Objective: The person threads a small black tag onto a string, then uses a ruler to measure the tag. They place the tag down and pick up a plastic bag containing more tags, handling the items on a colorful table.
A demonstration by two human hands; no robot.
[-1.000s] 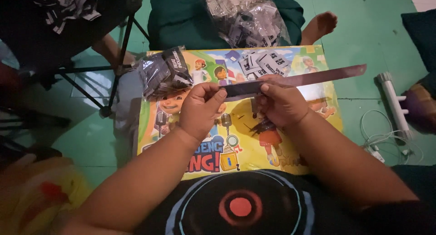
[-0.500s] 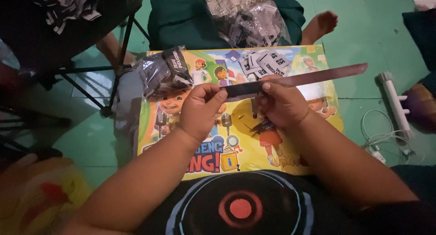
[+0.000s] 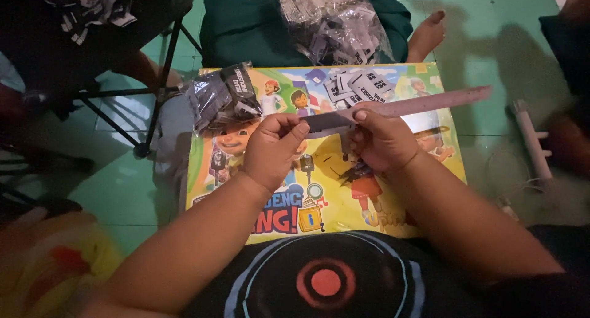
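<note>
Head view: a long flat strip [image 3: 393, 109] is spanning between both hands above a colourful cartoon-printed surface [image 3: 258, 207], its far end running out to the right. Left hand [image 3: 273, 149] and right hand [image 3: 381, 140] are each pinching the strip's near end, fingers closed on it. A clear bag of dark pieces [image 3: 221, 97] is lying just beyond the left hand.

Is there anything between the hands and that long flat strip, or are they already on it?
Nothing visible stands between them. The left hand and the right hand both pinch the near end of the long strip, held above the cartoon board. The wrapped bundle and loose labels lie on the board behind it.
</note>
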